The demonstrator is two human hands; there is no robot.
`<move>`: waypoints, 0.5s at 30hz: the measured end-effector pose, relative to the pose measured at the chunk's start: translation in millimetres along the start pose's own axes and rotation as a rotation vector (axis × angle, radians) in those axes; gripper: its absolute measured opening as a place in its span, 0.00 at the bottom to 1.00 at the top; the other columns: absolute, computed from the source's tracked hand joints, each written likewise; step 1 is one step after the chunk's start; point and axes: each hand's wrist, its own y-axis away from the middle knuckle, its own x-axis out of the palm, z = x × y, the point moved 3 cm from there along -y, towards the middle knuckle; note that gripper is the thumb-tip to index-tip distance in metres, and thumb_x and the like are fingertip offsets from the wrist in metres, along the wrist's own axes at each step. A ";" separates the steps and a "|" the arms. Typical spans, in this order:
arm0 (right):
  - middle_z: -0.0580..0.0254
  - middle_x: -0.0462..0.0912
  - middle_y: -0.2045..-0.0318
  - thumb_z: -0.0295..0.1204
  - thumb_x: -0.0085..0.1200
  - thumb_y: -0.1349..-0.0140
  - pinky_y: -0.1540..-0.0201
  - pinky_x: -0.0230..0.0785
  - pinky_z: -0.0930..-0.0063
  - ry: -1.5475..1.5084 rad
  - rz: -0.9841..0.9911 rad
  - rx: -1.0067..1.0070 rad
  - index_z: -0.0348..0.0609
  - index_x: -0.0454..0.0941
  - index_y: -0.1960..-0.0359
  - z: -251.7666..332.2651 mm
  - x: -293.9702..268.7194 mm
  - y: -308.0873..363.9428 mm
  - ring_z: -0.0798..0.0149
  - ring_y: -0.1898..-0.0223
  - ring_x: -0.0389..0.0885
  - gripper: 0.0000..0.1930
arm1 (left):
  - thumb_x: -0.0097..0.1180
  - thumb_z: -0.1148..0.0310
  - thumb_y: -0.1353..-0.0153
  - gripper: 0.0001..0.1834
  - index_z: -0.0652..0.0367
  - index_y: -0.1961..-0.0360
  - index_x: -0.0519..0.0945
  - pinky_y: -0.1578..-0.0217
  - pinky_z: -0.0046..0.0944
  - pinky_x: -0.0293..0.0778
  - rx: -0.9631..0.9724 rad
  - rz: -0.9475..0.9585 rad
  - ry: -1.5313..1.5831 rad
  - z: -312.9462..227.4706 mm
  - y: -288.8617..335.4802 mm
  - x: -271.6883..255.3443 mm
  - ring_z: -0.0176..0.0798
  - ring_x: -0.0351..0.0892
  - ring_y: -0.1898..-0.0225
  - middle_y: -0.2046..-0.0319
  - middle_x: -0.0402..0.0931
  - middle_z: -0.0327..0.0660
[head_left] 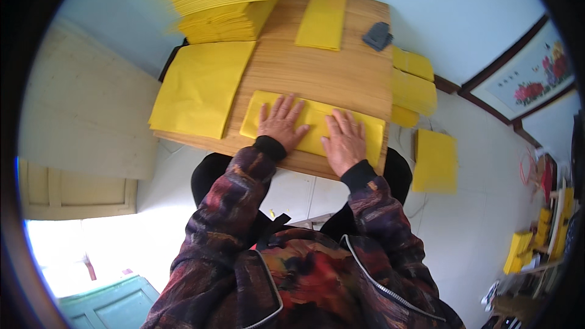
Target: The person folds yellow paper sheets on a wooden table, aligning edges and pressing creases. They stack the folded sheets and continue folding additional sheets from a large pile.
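A folded yellow paper sheet [314, 120] lies flat near the front edge of a small wooden table [323, 73]. My left hand [281, 123] presses palm-down on its left half, fingers spread. Palm-down beside it, my right hand [345, 141] rests on the right half of the same sheet. Neither hand grips anything.
A tall pile of yellow paper [225, 0] stands at the table's far left, with a large loose stack [201, 85] overhanging the left edge. A narrow folded stack [322, 19] and a dark grey object [378, 35] lie at the back. More yellow stacks [434, 161] sit to the right, off the table.
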 end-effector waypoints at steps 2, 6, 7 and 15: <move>0.62 0.60 0.34 0.41 0.56 0.41 0.33 0.43 0.39 0.107 -0.021 0.011 0.51 0.66 0.38 -5.3 3.9 0.3 0.49 0.31 0.52 0.29 | 0.44 0.41 0.38 0.35 0.43 0.32 0.61 0.32 0.60 0.37 -0.005 0.000 0.017 -2.1 0.9 -1.4 0.43 0.45 0.28 0.29 0.50 0.37; 0.61 0.52 0.29 0.46 0.54 0.40 0.32 0.37 0.39 0.146 -0.009 0.012 0.56 0.61 0.34 -13.4 6.8 4.7 0.47 0.29 0.45 0.32 | 0.46 0.43 0.38 0.36 0.43 0.31 0.59 0.32 0.59 0.38 -0.011 0.005 0.043 4.6 5.0 -4.7 0.44 0.44 0.27 0.28 0.49 0.38; 0.61 0.52 0.29 0.47 0.53 0.40 0.32 0.36 0.39 0.156 -0.001 0.018 0.56 0.61 0.34 -14.5 7.1 4.4 0.47 0.28 0.45 0.32 | 0.46 0.44 0.38 0.36 0.44 0.31 0.59 0.32 0.59 0.38 -0.035 0.006 0.040 10.6 6.0 -5.4 0.44 0.44 0.27 0.28 0.49 0.38; 0.61 0.49 0.28 0.51 0.52 0.41 0.31 0.33 0.39 0.202 0.043 0.046 0.57 0.60 0.33 -16.5 12.5 1.3 0.47 0.28 0.41 0.35 | 0.47 0.49 0.38 0.35 0.50 0.32 0.59 0.31 0.52 0.42 -0.187 -0.042 0.084 71.9 22.1 -15.6 0.42 0.46 0.28 0.29 0.49 0.38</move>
